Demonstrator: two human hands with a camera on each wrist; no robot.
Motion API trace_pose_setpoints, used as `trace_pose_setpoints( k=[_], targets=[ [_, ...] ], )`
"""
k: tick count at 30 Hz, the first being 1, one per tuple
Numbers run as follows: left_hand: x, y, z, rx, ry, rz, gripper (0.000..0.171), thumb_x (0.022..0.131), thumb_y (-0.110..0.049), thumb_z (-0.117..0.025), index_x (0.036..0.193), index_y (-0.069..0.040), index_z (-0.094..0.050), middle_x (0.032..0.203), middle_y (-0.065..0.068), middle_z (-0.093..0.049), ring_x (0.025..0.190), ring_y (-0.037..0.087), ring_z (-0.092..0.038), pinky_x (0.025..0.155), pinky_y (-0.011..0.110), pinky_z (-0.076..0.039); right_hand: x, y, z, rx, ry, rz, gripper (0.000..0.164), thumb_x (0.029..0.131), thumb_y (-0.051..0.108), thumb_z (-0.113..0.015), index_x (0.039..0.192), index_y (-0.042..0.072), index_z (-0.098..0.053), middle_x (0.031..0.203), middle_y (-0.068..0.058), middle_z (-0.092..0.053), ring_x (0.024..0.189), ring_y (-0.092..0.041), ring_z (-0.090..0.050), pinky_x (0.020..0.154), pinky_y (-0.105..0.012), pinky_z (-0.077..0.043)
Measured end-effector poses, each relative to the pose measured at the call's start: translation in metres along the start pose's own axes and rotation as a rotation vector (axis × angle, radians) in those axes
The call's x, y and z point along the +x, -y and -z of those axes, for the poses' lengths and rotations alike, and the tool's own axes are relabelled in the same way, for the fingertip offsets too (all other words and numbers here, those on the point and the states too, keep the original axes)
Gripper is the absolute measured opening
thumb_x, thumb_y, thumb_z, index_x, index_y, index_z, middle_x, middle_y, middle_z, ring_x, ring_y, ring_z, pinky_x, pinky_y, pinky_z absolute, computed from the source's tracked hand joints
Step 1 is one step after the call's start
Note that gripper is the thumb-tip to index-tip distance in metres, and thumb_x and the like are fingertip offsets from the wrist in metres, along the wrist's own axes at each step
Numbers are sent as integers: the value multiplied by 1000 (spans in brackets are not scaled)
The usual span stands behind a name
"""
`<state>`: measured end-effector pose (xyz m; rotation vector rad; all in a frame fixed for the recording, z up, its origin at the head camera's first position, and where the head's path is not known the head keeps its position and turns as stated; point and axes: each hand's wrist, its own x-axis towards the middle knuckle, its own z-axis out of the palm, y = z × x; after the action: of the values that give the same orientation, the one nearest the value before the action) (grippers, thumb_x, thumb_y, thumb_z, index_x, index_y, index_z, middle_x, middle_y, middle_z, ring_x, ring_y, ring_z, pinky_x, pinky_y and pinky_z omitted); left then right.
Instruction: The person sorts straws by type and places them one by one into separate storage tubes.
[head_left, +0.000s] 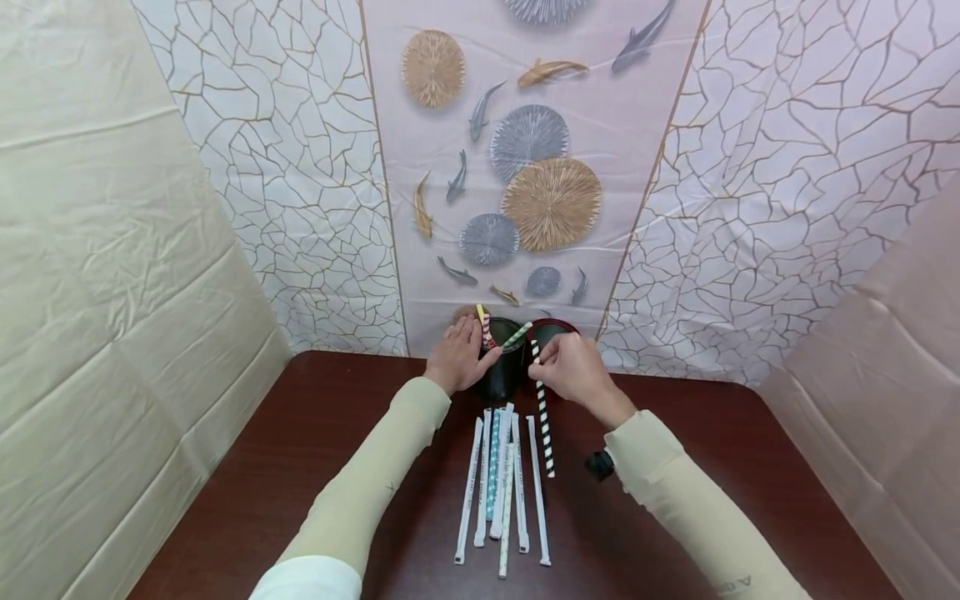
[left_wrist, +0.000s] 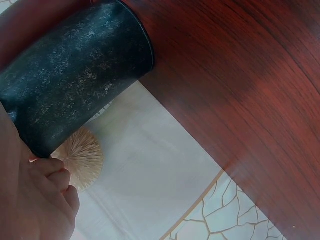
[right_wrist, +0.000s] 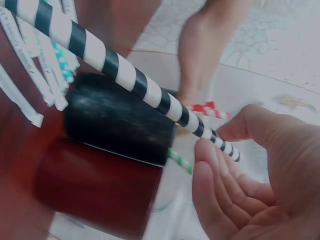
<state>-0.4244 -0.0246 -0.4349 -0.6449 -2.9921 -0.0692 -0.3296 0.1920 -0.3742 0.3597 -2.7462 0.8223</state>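
Observation:
My right hand (head_left: 573, 367) pinches a black-and-white striped paper straw (head_left: 543, 425) near its upper end. The straw slants down toward the table, in front of the cups. My left hand (head_left: 453, 358) grips the rim of a black cup (head_left: 498, 379) from its left side, thumb across the front. Out of that cup stick a yellow straw (head_left: 481, 313), a red-and-white straw (right_wrist: 210, 109) and a green-and-white striped straw (head_left: 517, 335). Beside it, partly behind my right hand, stands a red cup (right_wrist: 95, 187).
Several white paper-wrapped straws (head_left: 469, 492) lie loosely side by side on the dark wooden table (head_left: 315, 458), with a blue dotted one (head_left: 492, 467) among them. A patterned cloth (head_left: 495, 283) hangs right behind the cups.

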Motion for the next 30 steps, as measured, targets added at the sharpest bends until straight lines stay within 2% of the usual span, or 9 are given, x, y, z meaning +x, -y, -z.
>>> trace_pose_setpoints(
  k=[4,11,16,19,23,25,27,30],
  targets=[
    [0,0,0,0,6,0,84,111,-64,-21,169,-3,-18,177,18,-16,166,30,-15,136,41,-17,5,10,12,10,-88,45,15,85,18,-80,86,4,-76,76,-8,-79,64,-16,-72,67,-40,-63],
    [1,1,-1,13,19,2,85,111,-65,-19,170,-4,-15,178,17,-15,167,28,-14,136,40,-15,17,28,32,65,-226,139,13,84,13,-78,89,1,-77,79,-11,-80,70,-23,-78,69,-42,-65],
    [-2,1,1,9,13,-2,85,111,-65,-19,169,-3,-16,178,17,-16,167,29,-15,136,40,-16,25,41,45,105,-344,211,13,86,12,-76,91,0,-75,80,-12,-79,69,-24,-77,66,-40,-65],
    [-3,0,3,10,11,-5,85,111,-64,-19,169,-3,-16,177,18,-16,166,30,-15,136,41,-16,29,48,51,125,-430,255,11,86,11,-76,91,1,-74,79,-12,-78,68,-22,-76,65,-33,-63],
    [-4,0,3,7,0,-11,84,111,-64,-20,169,-2,-17,177,18,-17,166,30,-15,136,41,-17,32,54,52,206,-526,307,12,88,9,-76,94,-1,-73,81,-13,-78,69,-23,-76,65,-17,-59],
    [-3,0,3,5,-4,-13,84,112,-63,-21,169,-1,-18,177,19,-18,166,30,-16,136,41,-17,35,55,49,258,-567,335,12,88,8,-76,95,-2,-72,82,-15,-78,69,-24,-75,66,-14,-58],
    [-2,1,2,2,-3,-13,85,111,-64,-21,169,-1,-18,177,19,-18,166,30,-16,136,41,-17,38,55,45,296,-608,369,13,88,6,-75,94,-4,-72,82,-16,-78,69,-26,-75,66,-17,-60],
    [-1,1,1,1,-2,-11,85,111,-64,-21,168,-1,-19,177,19,-19,166,30,-17,136,41,-17,44,54,38,306,-667,411,13,88,6,-75,94,-5,-72,82,-17,-78,70,-27,-76,67,-28,-63]
  ],
)
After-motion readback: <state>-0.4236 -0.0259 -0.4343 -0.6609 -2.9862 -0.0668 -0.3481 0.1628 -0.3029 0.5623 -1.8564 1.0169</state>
